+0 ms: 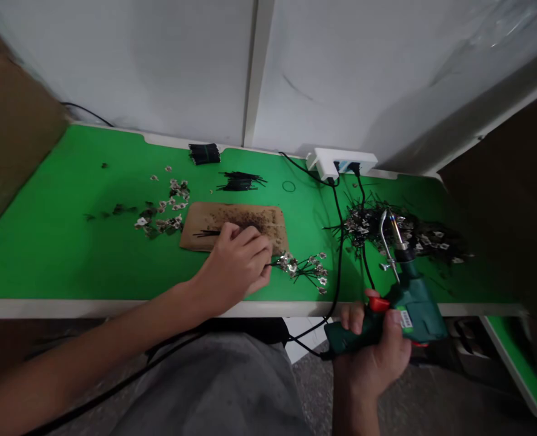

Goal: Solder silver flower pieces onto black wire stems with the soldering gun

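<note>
My left hand (239,263) rests on the green table (68,242) at the near edge of a scorched brown board (232,225). Its fingers are pinched on a small bunch of black wires with metal tabs (302,266), which fans out to the right. My right hand (371,348) grips a green soldering gun (400,303) with a red trigger. It is held just off the table's front edge, and its metal tip points away from me toward a heap of finished wire pieces (386,227).
Loose metal tabs (166,209) lie left of the board. Black wire bundles (203,153) and loose wires (240,180) sit behind it. A white power strip (339,162) stands at the back wall, with black cords running to the front edge. A brown panel (9,139) stands at left.
</note>
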The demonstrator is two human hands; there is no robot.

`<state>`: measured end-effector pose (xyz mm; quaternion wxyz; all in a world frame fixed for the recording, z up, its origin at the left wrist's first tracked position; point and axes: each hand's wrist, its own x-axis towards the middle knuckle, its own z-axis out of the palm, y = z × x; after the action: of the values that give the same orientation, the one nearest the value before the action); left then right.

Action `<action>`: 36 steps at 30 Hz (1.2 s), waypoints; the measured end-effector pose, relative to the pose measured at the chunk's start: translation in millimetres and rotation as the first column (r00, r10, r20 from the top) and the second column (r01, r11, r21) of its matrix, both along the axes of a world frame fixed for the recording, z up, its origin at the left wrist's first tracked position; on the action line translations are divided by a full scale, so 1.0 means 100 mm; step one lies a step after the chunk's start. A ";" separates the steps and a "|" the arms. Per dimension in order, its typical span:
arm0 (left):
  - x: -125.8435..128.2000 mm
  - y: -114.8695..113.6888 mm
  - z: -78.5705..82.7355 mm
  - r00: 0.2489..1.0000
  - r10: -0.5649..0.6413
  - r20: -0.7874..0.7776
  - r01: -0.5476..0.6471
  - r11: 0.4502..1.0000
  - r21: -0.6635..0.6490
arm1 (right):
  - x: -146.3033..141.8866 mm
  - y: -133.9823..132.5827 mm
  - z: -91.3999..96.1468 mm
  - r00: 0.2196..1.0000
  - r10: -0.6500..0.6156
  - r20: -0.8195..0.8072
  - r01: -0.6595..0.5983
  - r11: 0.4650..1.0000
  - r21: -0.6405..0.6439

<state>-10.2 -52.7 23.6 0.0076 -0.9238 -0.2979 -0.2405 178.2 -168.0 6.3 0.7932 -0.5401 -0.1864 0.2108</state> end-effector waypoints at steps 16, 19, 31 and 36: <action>0.76 0.00 -0.08 0.995 -0.089 -0.040 0.077 0.969 -0.236 | 0.07 -0.08 0.02 0.999 -0.023 0.028 0.023 0.999 -0.029; 0.71 -0.08 -0.11 0.995 -0.077 -0.064 0.059 0.967 -0.249 | 0.09 -0.09 0.00 0.999 -0.029 0.025 0.030 0.999 -0.037; 0.60 -0.16 -0.11 0.988 -0.044 -0.145 0.020 0.986 -0.163 | 0.05 -0.08 -0.05 1.000 0.020 0.001 -0.020 0.999 -0.047; 0.64 -0.18 -0.15 0.993 -0.065 -0.101 0.052 0.990 -0.131 | 0.05 -0.07 -0.07 0.999 0.043 -0.005 -0.043 0.998 -0.036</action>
<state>54.0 -70.3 8.6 -0.0431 -0.9420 -0.2847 -0.1722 183.3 -175.2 -1.1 0.7791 -0.5495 -0.1924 0.2324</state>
